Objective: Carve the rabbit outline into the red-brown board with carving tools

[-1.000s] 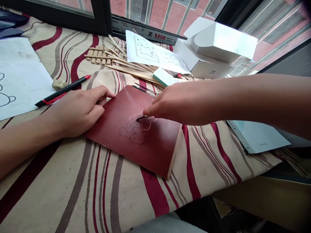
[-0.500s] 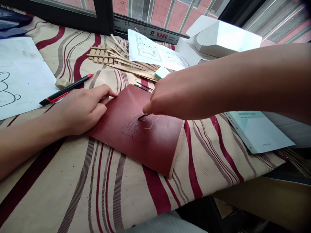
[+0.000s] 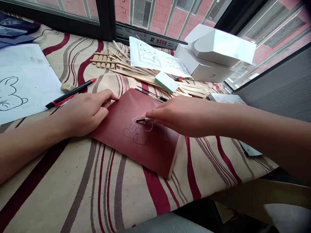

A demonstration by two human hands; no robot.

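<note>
1. Brick wall [image 3: 155,16] showed through a dark-framed window [image 3: 104,19] behind the bench, which was covered by a striped cream-and-crimson cloth [image 3: 73,181].
2. White cardboard boxes [image 3: 206,55] stood at the far right of the bench, near a printed sheet [image 3: 157,56] lying partly over a pile of thin wooden strips [image 3: 136,72].
3. Mid-bench, a red-brown laminated board [image 3: 136,152] lay flat, with a pencilled cartoon outline [image 3: 134,133] on it.
4. Left of the board lay a paper drawing [image 3: 21,87], with a red-and-black marker [image 3: 70,93] and a putty-like lump [image 3: 67,87] at its edge.
5. The left hand [image 3: 85,111] lay spread and pressed on the board's left side.
6. The right hand [image 3: 179,116] pinched a narrow carving tool [image 3: 143,120], its metal tip on the outline.
7. A green-and-white eraser [image 3: 166,82] sat on the strips.
</note>
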